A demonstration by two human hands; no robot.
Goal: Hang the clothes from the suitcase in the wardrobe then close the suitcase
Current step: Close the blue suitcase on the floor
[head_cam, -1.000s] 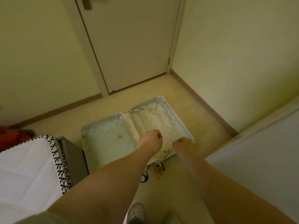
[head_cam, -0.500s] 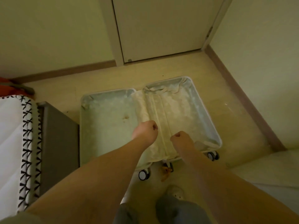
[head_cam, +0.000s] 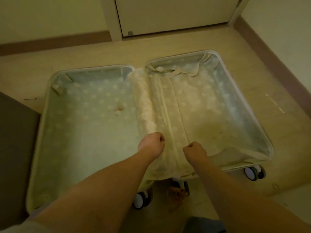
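A pale suitcase (head_cam: 42, 125) lies open flat on the floor, its two halves side by side. Both halves show only dotted lining. A cream fabric divider flap (head_cam: 161, 105) lies bunched in folds along the middle hinge. My left hand (head_cam: 151, 143) is curled in a fist at the near end of the rolled part of that flap and seems to grip it. My right hand (head_cam: 195, 151) is curled just right of it, pinching a fold of the same flap. No wardrobe is in view.
A shut door (head_cam: 176, 12) stands beyond the suitcase. A dark grey furniture side (head_cam: 15, 148) borders the left half. Suitcase wheels (head_cam: 254, 172) point toward me, with a small brown object (head_cam: 176, 193) on the floor between them. A brown skirting (head_cam: 272, 52) runs along the right wall.
My view has dropped lower and closer, so the suitcase now fills the frame. Both hands have stayed curled at the near end of the middle flap.
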